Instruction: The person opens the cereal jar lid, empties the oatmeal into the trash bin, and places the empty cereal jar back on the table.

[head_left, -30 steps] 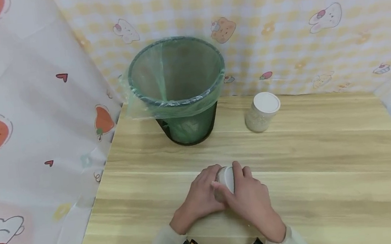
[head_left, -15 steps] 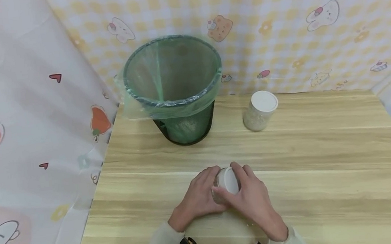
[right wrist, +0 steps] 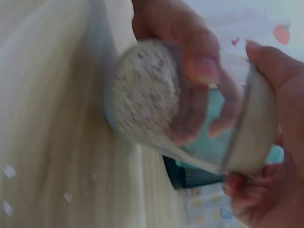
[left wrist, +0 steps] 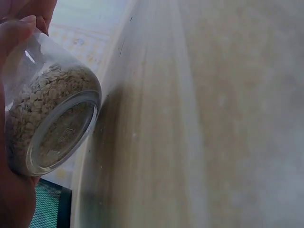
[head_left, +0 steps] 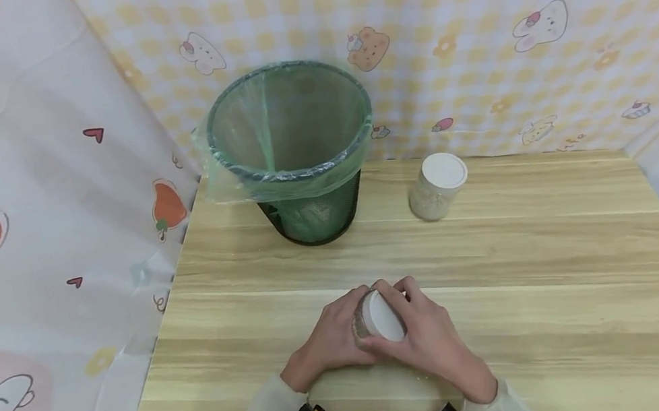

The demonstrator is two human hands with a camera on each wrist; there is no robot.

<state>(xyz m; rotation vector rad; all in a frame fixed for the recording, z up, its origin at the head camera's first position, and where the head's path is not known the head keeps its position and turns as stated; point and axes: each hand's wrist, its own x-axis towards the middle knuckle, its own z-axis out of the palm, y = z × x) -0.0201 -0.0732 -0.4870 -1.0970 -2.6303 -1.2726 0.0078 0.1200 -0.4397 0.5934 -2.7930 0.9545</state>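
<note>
Both my hands are around a clear jar (left wrist: 57,104) partly filled with oat flakes, tilted close over the wooden table. My left hand (head_left: 334,337) grips the jar's body from the left, thumb and fingers wrapped round the plastic. On the other side, my right hand (head_left: 432,336) holds the white lid (head_left: 383,316) by its rim, thumb at the near edge and fingers at the far edge. In the right wrist view the lid (right wrist: 256,126) sits on the jar's mouth, and the oats (right wrist: 145,90) lie toward the base.
A mesh bin (head_left: 322,220) lined with a green bag (head_left: 303,185) stands at the back left. To its right is a second white-lidded jar (head_left: 429,199) with pale contents. Small pale flakes (right wrist: 8,171) lie on the table (head_left: 522,238). Patterned cloth (head_left: 474,80) hangs behind.
My right hand has turned and shifted its fingers on the lid, its wrist moving slightly right. The jar's top tilts more to the right, while the left hand keeps its grip.
</note>
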